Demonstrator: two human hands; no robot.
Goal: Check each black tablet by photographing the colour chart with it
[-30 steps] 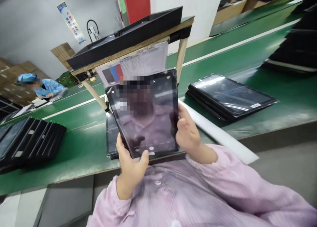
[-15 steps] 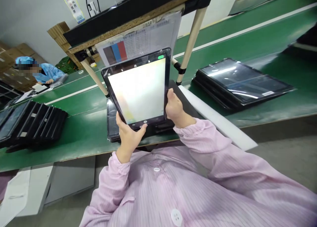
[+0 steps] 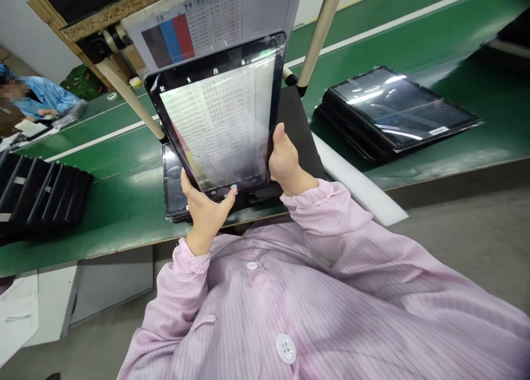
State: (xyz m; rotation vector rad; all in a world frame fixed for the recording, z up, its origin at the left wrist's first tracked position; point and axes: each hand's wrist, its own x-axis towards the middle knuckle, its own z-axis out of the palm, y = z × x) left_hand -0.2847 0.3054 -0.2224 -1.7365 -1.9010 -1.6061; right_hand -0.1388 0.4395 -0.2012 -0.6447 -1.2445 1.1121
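Observation:
A black tablet (image 3: 223, 126) is held up, tilted, between my two hands, its camera screen showing a blurry page of printed rows. My left hand (image 3: 205, 206) grips its lower left corner, the thumb lying over the bottom bezel near the round shutter button. My right hand (image 3: 285, 158) clasps the right edge low down; its fingers behind the tablet are hidden. Beyond the tablet hangs a printed chart (image 3: 215, 21) with dark, blue and red blocks, partly covered by it. Under the tablet, partly hidden, lie more tablets (image 3: 174, 181) and a black flat board (image 3: 296, 128).
Stacked tablets (image 3: 401, 112) lie on the green bench (image 3: 128, 198) at right, and a leaning row of tablets (image 3: 45, 195) stands at left. White foam (image 3: 360, 184) juts over the front edge. Rack posts (image 3: 321, 35) rise behind. A person in blue (image 3: 53, 95) sits far left.
The tablet's screen has gone from a bright, washed-out picture to visible rows of print. My view has shifted, so the bench and chart appear higher and further left. Both hands keep their hold.

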